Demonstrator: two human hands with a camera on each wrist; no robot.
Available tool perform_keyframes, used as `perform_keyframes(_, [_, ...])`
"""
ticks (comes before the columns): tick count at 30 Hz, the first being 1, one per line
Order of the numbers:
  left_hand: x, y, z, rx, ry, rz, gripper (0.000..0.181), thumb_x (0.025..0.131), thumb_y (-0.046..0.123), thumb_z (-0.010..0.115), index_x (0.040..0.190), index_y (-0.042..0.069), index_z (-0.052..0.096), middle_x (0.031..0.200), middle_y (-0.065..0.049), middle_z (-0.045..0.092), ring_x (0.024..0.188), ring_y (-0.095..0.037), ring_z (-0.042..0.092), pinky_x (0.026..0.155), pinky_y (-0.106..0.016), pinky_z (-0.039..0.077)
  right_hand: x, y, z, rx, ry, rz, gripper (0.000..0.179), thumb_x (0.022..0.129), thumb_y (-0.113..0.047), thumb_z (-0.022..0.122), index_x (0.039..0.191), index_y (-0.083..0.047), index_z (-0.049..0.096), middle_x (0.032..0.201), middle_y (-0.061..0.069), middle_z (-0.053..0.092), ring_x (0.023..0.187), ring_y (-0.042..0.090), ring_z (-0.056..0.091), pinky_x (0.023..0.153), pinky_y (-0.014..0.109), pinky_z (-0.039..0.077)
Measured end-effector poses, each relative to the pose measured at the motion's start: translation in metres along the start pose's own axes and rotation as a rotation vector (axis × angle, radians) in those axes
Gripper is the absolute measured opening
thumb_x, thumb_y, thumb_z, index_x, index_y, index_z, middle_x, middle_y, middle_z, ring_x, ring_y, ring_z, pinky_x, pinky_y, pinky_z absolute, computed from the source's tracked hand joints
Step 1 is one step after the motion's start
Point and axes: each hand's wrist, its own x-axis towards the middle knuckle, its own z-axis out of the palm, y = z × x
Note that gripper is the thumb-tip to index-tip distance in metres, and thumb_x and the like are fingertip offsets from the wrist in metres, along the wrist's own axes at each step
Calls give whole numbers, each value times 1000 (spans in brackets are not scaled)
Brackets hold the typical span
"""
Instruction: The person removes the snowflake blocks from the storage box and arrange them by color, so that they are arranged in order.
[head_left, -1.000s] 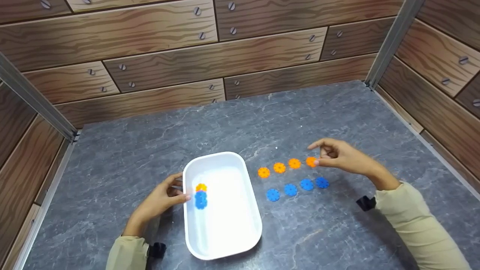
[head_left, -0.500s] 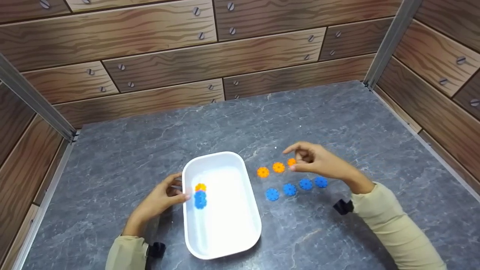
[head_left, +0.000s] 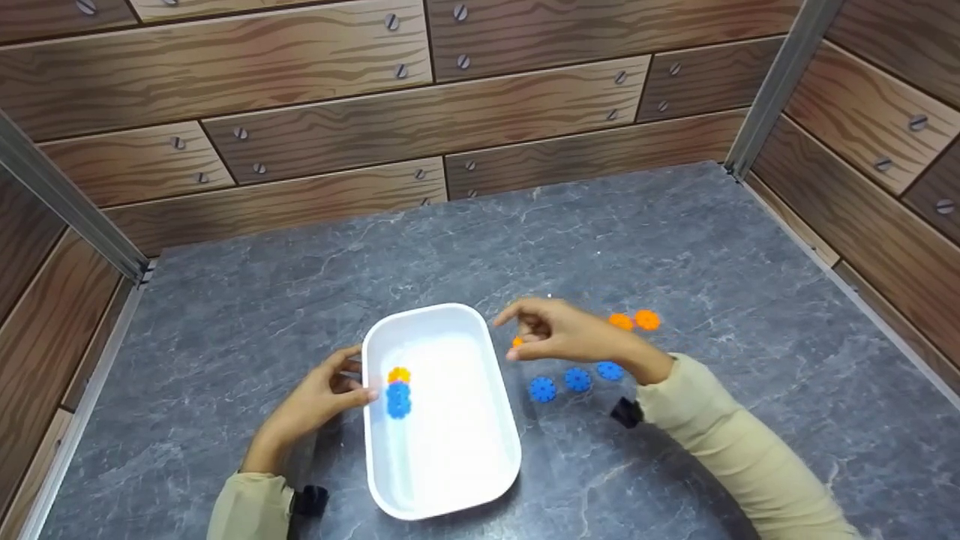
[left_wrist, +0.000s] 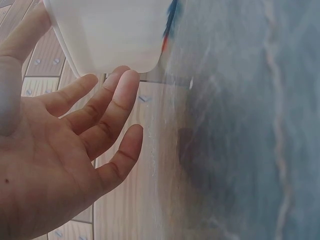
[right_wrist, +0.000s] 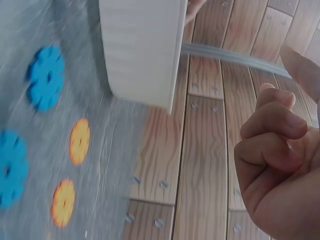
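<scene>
My left hand (head_left: 321,399) rests at the left wall of a white plastic tray (head_left: 480,480), thumb over the rim. In the left wrist view its fingers are relaxed beside the tray's outside. One orange (head_left: 399,374) and some blue notched plastic discs (head_left: 398,403) lie inside. My right hand (head_left: 566,330) hovers over a row of orange notched discs (head_left: 647,320), right of the tray. Its index finger and thumb stand apart and the other fingers curl; the right wrist view shows nothing in them. The hand covers part of the row.
Nearer to me runs a row of blue notched discs (head_left: 577,379), partly hidden by the right forearm. All stand on a grey marbled tabletop (head_left: 300,277). Wood-patterned walls (head_left: 322,127) with metal corner posts (head_left: 772,82) enclose the back and sides.
My right hand has travelled left along the orange row, from its right part to its left end by the tray. The discs stay in place. The left hand and tray have barely moved.
</scene>
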Motion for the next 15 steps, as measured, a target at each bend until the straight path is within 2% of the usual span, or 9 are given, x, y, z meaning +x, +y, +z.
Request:
perform_keyframes(4, [0, 0, 0, 4, 4, -8, 74, 84, 24, 75, 145, 3, 37, 124, -22, 55, 92, -19, 59, 80, -29, 47, 19, -4, 14, 2, -34, 3, 41, 89, -19, 70, 125, -5, 57, 74, -3, 44, 62, 8, 36, 62, 21, 34])
perform_keyframes(15, [-1, 1, -1, 6, 6, 3, 74, 84, 23, 74, 144, 1, 38, 124, -22, 55, 93, -19, 59, 81, -29, 47, 59, -7, 48, -101, -94, 30, 36, 89, -21, 70, 123, -12, 59, 74, -3, 47, 62, 9, 40, 62, 21, 37])
